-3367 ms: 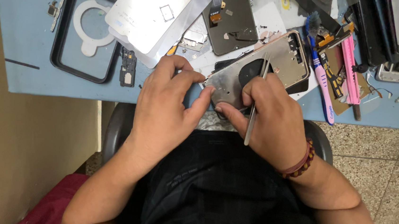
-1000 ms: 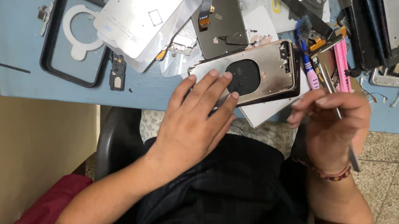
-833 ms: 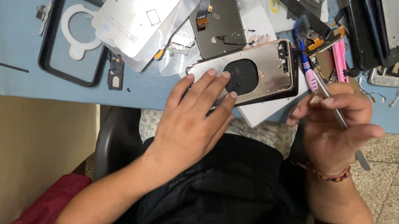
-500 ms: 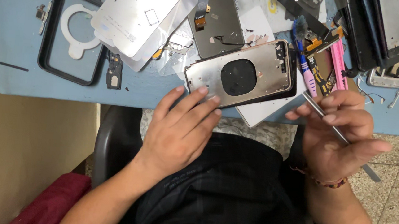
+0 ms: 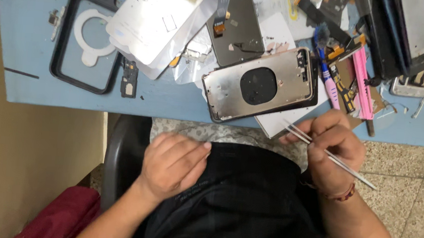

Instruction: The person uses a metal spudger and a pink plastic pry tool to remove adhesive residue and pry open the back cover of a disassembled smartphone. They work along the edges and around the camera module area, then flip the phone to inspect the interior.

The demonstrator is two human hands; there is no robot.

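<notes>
A stripped silver phone housing (image 5: 262, 83) with a round black patch in its middle lies at the near edge of the blue table (image 5: 31, 44). My right hand (image 5: 331, 149) is just below that edge, to the housing's right, and holds thin metal tweezers (image 5: 326, 153) whose tips point up-left toward a white card under the housing. My left hand (image 5: 173, 164) rests on my lap on black cloth, off the table, fingers loosely together and holding nothing.
A black phone case with a white ring (image 5: 88, 34) lies at the left. White shield plates (image 5: 154, 21) and a dark screen panel (image 5: 237, 23) sit behind the housing. Pink and blue tools (image 5: 361, 83) and dark phone parts (image 5: 415, 34) crowd the right. A black chair (image 5: 120, 157) is under me.
My left hand has left the housing and dropped to my lap. The housing now lies alone on the table edge. My right hand with the tweezers has lowered slightly.
</notes>
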